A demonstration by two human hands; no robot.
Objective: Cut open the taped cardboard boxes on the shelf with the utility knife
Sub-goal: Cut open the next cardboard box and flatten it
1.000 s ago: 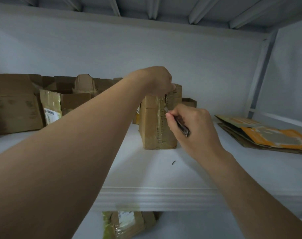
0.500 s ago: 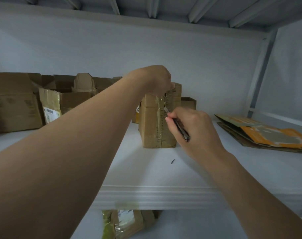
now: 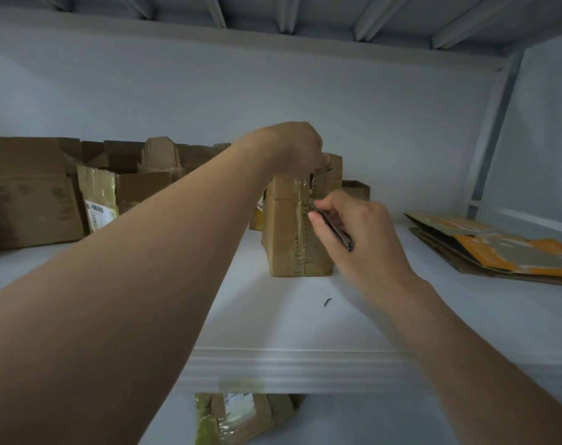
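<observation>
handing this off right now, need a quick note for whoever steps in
Left hand grips the top of the upright taped box, steadying it mid-shelf.
Right hand holds the utility knife, its tip at the box's front taped seam, roughly a third of the way down.
Done: the seam above the knife looks split; the boxes at the left stand open.
Left: cut the rest of the seam down to the base.
</observation>
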